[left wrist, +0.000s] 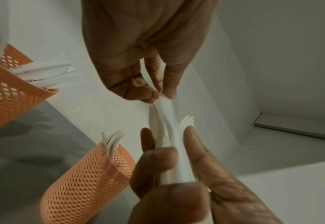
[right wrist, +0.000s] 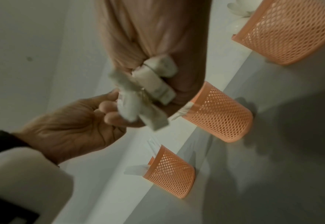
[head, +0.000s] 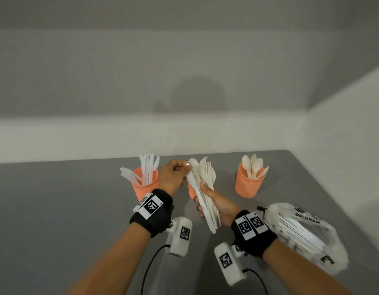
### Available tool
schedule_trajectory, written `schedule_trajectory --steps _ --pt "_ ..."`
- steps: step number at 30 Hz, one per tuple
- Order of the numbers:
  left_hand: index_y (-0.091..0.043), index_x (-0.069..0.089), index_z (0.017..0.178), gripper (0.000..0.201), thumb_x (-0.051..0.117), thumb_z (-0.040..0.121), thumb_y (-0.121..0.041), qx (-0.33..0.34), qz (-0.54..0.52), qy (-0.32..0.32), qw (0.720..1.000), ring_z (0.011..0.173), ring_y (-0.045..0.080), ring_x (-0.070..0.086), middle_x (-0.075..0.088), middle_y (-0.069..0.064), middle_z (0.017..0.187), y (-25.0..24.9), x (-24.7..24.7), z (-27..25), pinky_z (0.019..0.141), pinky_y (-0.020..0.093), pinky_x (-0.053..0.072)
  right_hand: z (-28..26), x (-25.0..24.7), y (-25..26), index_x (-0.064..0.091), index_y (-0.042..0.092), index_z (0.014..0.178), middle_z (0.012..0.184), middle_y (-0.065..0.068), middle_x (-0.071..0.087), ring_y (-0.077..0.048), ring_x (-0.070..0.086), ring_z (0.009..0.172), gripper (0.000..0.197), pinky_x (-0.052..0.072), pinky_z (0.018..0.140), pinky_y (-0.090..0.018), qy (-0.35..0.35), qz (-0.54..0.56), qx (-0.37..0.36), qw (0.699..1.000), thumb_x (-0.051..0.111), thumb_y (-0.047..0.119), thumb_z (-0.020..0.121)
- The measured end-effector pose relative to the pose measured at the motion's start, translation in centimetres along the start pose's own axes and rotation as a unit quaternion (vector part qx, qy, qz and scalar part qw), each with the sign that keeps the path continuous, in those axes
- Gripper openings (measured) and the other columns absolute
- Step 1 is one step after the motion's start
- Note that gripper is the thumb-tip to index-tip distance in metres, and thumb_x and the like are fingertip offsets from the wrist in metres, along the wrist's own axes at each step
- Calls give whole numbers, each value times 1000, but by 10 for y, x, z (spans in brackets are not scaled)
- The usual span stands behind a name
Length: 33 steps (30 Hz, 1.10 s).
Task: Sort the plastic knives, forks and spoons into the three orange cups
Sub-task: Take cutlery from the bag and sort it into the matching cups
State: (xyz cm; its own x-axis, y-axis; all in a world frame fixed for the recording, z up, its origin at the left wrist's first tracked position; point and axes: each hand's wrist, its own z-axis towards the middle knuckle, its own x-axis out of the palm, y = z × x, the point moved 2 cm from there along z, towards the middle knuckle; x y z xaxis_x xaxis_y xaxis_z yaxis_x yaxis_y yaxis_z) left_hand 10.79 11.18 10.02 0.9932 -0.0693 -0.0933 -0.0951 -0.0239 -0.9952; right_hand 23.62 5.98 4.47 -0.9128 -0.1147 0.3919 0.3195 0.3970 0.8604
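Observation:
My right hand (head: 202, 196) grips a bundle of white plastic cutlery (head: 206, 188) by the handles, with fork heads and a knife blade fanned at the top. My left hand (head: 187, 166) pinches the top of one piece in that bundle, which looks like a spoon (head: 193, 162); the pinch (left wrist: 163, 94) shows in the left wrist view. Three orange mesh cups stand behind: the left cup (head: 145, 186) holds knives, the right cup (head: 249, 184) holds spoons, and the middle cup (left wrist: 92, 181) holds forks. In the head view my hands mostly hide the middle cup.
A clear plastic bag (head: 305, 231) with more white cutlery lies on the grey table (head: 56, 209) at my right wrist. A white wall runs behind the cups and along the table's right side.

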Motion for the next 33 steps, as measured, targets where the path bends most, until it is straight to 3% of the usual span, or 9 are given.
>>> schedule_trajectory --steps 5,9,12,15,18,20,25,29,33 --pt "-9 55 96 12 60 89 -17 -11 -15 -42 999 59 14 55 62 6 78 5 0 -7 55 22 49 6 -3 -3 55 4 100 57 2 61 -10 55 45 26 46 43 -22 -72 -55 -51 995 52 30 94" --pt "-8 53 99 24 68 83 -16 -57 -3 -12 998 57 16 57 62 10 81 16 9 -17 56 28 50 15 0 -1 43 7 125 52 4 60 -10 55 42 42 44 42 -22 -106 -78 -92 987 54 31 93" --pt "-5 51 101 22 65 85 -11 -55 -9 -27 998 56 17 59 63 14 82 22 8 -19 55 27 53 18 3 3 48 7 119 57 3 60 -8 56 44 33 45 43 -22 -106 -102 -100 984 52 28 94" --pt "-8 49 87 10 59 89 -9 -42 -26 -30 998 53 14 60 61 11 73 19 -5 -12 53 25 53 21 1 3 49 1 123 79 -5 62 -10 60 59 42 49 56 -25 -106 -110 -97 983 55 30 92" --pt "-14 45 75 20 57 90 -5 10 -48 -67 997 55 17 59 57 10 73 4 -31 4 47 21 50 21 -3 6 54 4 100 63 -4 56 -9 55 45 16 49 45 -23 -111 -88 -85 986 47 18 97" --pt "-15 43 73 24 55 90 -2 74 -48 -136 987 51 15 61 53 8 72 -11 -59 20 43 19 50 19 -3 9 54 9 84 52 2 51 -7 46 38 20 45 41 -21 -106 -78 -79 988 43 18 98" --pt "-6 45 108 21 55 89 -8 212 155 -242 934 76 27 62 60 8 90 -30 -112 53 71 35 51 22 -10 15 57 13 89 48 6 41 -6 34 35 20 31 37 -20 -124 -100 -88 983 56 33 91" --pt "-15 28 142 58 51 90 -3 217 303 -181 910 65 26 57 56 7 86 -3 -116 67 65 32 44 23 -13 17 48 14 64 42 6 39 -6 34 34 31 33 39 -20 -140 -112 -83 980 64 28 87" --pt "-22 32 142 56 46 91 -4 151 388 -124 901 67 30 55 59 15 79 34 -113 73 66 34 44 24 -14 18 49 16 59 40 5 40 -7 40 35 32 38 41 -18 -158 -111 -80 978 64 24 87"
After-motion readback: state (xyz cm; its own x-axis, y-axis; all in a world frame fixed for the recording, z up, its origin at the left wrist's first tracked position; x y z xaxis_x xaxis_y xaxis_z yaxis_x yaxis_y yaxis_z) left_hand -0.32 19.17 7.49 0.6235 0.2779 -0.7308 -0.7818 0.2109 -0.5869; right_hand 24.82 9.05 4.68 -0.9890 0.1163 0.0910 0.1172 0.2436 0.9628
